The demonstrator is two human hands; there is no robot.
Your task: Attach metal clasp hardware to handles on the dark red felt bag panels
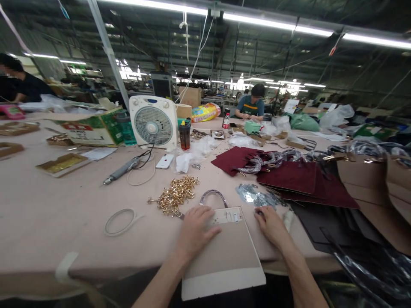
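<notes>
A flat beige board with a white rim (224, 256) lies at the near table edge and hangs over it. My left hand (194, 229) rests flat on its upper left corner, fingers stretched out. My right hand (271, 224) lies just off the board's right edge on the table, fingers curled; something small and dark shows at its fingertips. A white fitting (226, 217) sits along the board's top edge between my hands. A pile of gold metal hardware (175, 194) lies just beyond my left hand, and a wrapped bag handle (213, 196) curves above the board.
Dark red bag panels (289, 177) and brown panels (369, 184) are stacked to the right. A white box fan (154, 122), a power screwdriver (123, 170), a white phone (165, 161) and a tape loop (120, 221) lie to the left. Other people work at the far and left ends.
</notes>
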